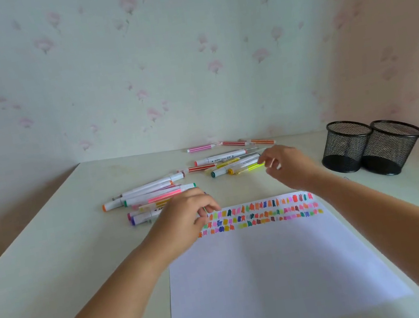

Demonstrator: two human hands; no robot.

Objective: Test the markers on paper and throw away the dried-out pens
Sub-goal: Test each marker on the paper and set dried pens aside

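Table (52,256) in a wall corner. A sheet of paper (273,273) lies at its near edge, test marks (263,214) in rows along the sheet's far edge. Behind the sheet lie a left group of markers (150,194), a right group of markers (228,162), and thin pens (231,143) beside the wall. Two cups (347,145) touch at far right. The left hand (182,219) is over the sheet's far-left corner, the right hand (287,164) at the right group's end.

Both bare forearms reach forward. The left hand (185,220) is palm down, its fingers (206,211) curled and blurred. The right hand (289,165) is farther forward, fingers loosely bent and spread. Whether either grips anything is unclear.
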